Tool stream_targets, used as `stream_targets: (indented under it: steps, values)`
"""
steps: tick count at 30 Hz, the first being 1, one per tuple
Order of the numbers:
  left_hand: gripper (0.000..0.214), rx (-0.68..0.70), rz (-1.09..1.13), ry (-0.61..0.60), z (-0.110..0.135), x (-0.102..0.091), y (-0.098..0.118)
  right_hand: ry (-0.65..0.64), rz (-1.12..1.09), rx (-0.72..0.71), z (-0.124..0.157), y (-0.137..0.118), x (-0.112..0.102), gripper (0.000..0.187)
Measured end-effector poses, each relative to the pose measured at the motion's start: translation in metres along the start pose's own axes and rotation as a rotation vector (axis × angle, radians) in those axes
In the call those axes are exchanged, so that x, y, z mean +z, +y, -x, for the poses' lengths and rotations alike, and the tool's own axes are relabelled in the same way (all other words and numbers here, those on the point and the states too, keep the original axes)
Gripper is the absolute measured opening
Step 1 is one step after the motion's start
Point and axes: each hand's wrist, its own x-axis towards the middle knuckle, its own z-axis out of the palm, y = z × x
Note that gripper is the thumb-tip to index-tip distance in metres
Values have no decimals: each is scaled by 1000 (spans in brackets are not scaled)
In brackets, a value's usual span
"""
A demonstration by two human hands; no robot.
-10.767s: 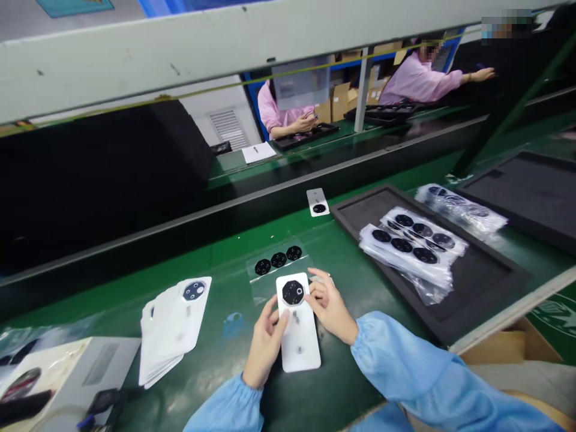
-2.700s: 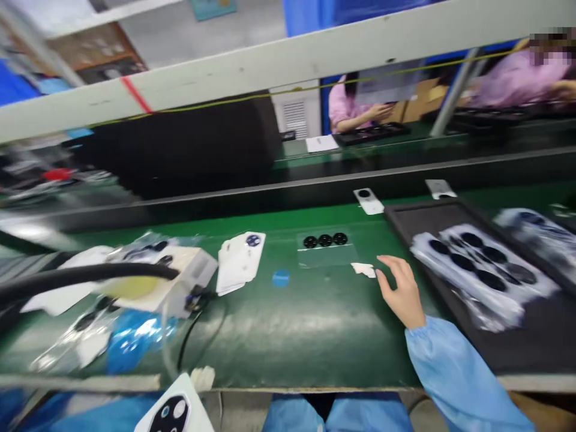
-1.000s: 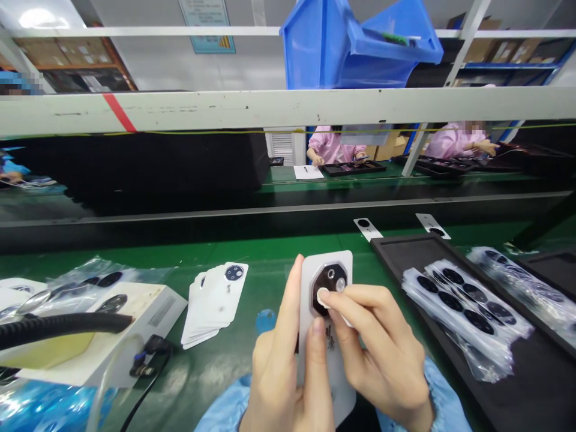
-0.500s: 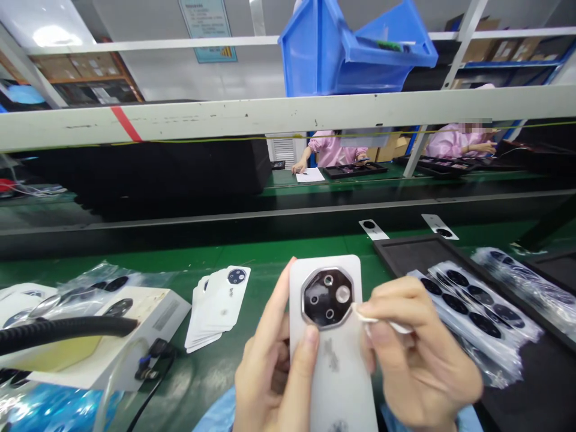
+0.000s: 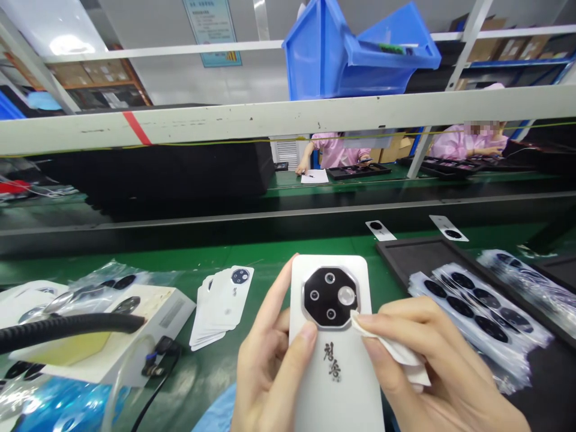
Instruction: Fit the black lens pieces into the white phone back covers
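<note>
Above the green bench [image 5: 270, 255], the phone back cover [image 5: 335, 384] lies long axis near-to-far, camera module [image 5: 330, 297] at the far end. The left hand [image 5: 265, 378] grips its edge, thumb and fingers spread; the right hand [image 5: 436, 372] pinches a white wipe [image 5: 391, 345] against the module.

This green-topped counter [image 5: 270, 255] is pretty packed. Easiest to go off the black tray [image 5: 405, 255] at the right: bagged black lens strips [image 5: 468, 306] sit in it, two small white cards [image 5: 380, 230] lie just past its far edge, a fanned stack of white phone-back panels [image 5: 220, 306] is off to its left, and further left there's a white box [image 5: 166, 315] with clear plastic bags [image 5: 112, 279] on and around it.
</note>
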Motion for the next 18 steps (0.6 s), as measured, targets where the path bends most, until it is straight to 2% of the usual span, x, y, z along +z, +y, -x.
stream_targets:
  steps: [4, 10, 18]
  values:
    - [62, -40, 53, 30, 1, 4, 3, -142, 101, -115, -4, 6, -1, 21]
    - [62, -63, 42, 69, 3, 9, 7, -183, 273, -263, 3, 13, 6, 19]
    - [60, -24, -38, 140, 4, 6, 9, -291, 200, -279, 6, 18, 8, 26]
